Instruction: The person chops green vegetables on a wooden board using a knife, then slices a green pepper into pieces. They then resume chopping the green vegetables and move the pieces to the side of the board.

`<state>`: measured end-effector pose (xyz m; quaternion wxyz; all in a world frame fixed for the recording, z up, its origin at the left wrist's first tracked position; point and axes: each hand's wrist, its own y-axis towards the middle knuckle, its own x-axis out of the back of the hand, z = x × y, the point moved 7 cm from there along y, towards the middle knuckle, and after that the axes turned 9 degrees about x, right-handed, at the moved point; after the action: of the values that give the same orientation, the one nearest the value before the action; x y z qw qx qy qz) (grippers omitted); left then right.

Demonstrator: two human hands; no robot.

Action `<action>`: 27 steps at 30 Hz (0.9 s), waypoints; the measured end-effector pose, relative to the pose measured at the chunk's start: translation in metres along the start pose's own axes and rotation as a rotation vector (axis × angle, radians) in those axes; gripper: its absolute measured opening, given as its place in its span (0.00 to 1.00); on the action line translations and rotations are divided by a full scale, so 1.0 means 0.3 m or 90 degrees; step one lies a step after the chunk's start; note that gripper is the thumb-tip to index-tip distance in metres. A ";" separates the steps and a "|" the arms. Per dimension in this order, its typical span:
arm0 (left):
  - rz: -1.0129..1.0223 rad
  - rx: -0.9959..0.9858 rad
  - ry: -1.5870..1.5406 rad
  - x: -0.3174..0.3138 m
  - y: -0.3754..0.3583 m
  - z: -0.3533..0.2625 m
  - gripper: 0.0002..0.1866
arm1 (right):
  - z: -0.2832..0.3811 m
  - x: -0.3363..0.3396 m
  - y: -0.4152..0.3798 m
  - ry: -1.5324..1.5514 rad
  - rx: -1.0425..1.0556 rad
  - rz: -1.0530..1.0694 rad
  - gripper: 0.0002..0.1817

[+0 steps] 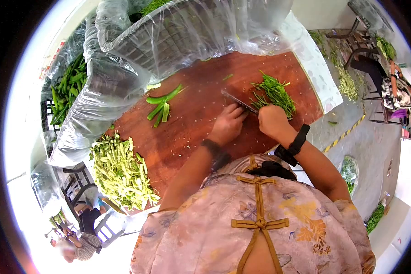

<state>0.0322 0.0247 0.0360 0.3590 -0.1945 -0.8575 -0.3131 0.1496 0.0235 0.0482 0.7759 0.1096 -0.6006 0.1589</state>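
Observation:
My right hand [274, 121] is closed around the handle of a knife [239, 101], whose blade reaches left toward my other hand. My left hand [228, 122] has its fingers curled down at the board beside the blade; whatever lies under them is hidden. Just beyond the knife, to the right, is a heap of thin green strips [278, 93]. Several long green pepper pieces [162, 102] lie farther left on the reddish-brown board [201, 91], which is dotted with small pale bits.
Pale green trimmings [121, 171] are piled at the board's left edge. Plastic-lined crates [178, 34] stand along the far side, and another crate holds green peppers [71, 89]. People sit at the lower left [84, 242] and far right [397, 91]. Scraps [347, 82] litter the floor.

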 end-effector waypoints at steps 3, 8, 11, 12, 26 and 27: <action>0.013 -0.021 0.014 -0.012 -0.006 0.005 0.17 | 0.012 0.004 0.020 0.002 0.016 0.009 0.05; -0.005 0.002 -0.064 0.001 0.009 0.007 0.10 | 0.042 -0.015 0.140 0.007 0.039 -0.036 0.04; 0.000 -0.015 -0.044 -0.003 -0.002 0.009 0.11 | 0.052 0.008 0.149 0.034 0.017 -0.063 0.05; -0.013 -0.029 -0.027 0.003 0.004 0.004 0.11 | 0.038 0.013 0.148 0.045 -0.026 -0.032 0.06; -0.080 0.014 0.075 0.031 -0.015 0.055 0.15 | 0.028 -0.006 0.116 0.025 -0.022 -0.008 0.07; -0.067 0.019 0.084 0.034 -0.015 0.049 0.15 | 0.025 -0.006 0.105 0.018 -0.015 -0.019 0.07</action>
<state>0.0155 0.0325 0.0338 0.4009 -0.1227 -0.8454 -0.3310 0.1305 0.0498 0.0476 0.7878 0.1069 -0.5898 0.1418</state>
